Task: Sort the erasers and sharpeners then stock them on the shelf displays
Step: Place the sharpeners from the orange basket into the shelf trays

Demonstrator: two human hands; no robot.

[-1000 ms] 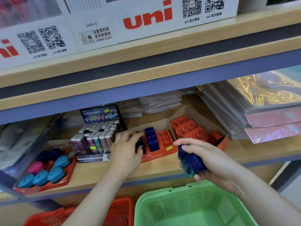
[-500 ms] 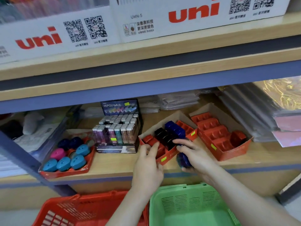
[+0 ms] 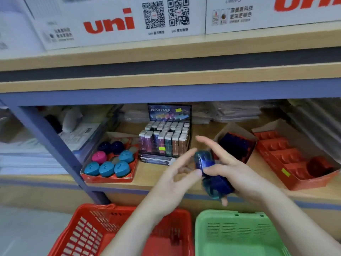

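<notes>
My right hand (image 3: 238,174) grips two or three dark blue sharpeners (image 3: 212,174) in front of the shelf edge. My left hand (image 3: 175,180) is spread open just left of them, its fingertips almost at the top sharpener. Behind my hands an orange display tray (image 3: 238,145) holds several dark blue and black sharpeners. To its right stands an orange tray (image 3: 287,159) with bare slots. At the left, a red tray (image 3: 110,163) carries rounded blue, pink and navy sharpeners. A black Hi-Polymer box (image 3: 166,141) of upright erasers stands between the trays.
A red basket (image 3: 103,230) and a green basket (image 3: 238,235) sit below the shelf. White uni cartons (image 3: 114,21) fill the shelf above. Stacks of plastic-wrapped sheets (image 3: 239,111) lie at the back and right. A blue shelf post (image 3: 55,145) slants at the left.
Both hands have come away from the middle orange tray toward me. My right hand has lifted the blue sharpeners higher. The view has swung to the left.
</notes>
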